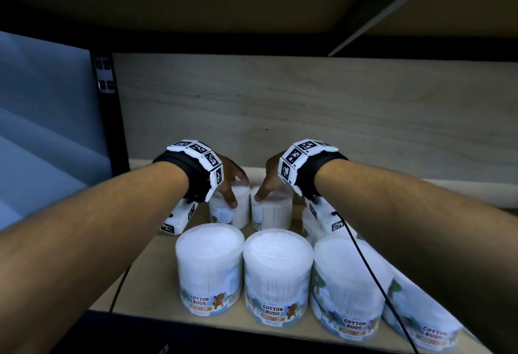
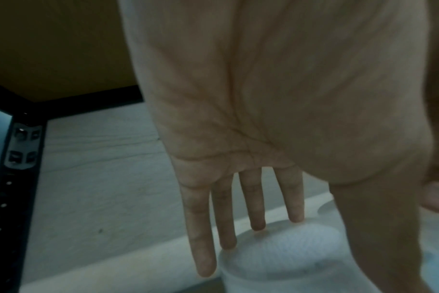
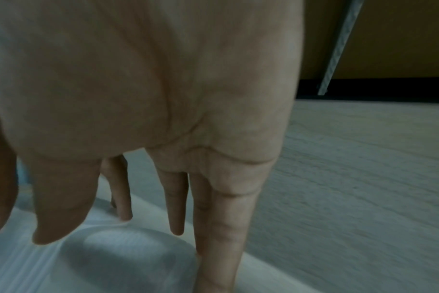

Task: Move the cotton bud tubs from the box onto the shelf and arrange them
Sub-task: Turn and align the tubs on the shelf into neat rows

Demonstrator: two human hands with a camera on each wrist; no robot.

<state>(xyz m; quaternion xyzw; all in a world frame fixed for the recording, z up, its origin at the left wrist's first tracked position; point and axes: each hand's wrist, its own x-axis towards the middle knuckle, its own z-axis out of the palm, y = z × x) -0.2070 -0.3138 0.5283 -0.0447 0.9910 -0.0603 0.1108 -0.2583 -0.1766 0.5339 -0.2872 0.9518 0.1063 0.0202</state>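
Note:
Two white cotton bud tubs stand side by side at the back of the wooden shelf [image 1: 152,272]. My left hand [image 1: 235,184] [image 2: 301,245] reaches over the left rear tub [image 1: 229,209] [image 2: 276,263], straight fingers at its far rim and the thumb down its near side. Over the right rear tub [image 1: 271,213] [image 3: 113,263] my right hand [image 1: 267,186] [image 3: 118,234] has its fingers straight and its thumb tip on the lid's near edge. A front row of several tubs stands near the shelf edge, the leftmost [image 1: 208,269] upright. The box is out of view.
Another tub [image 1: 307,223] sits partly hidden behind my right wrist. The pale back panel [image 1: 308,106] stands close behind the rear tubs. A black upright post [image 1: 110,129] bounds the left side, with the upper shelf board overhead. A black cable [image 1: 372,272] hangs over the right front tubs.

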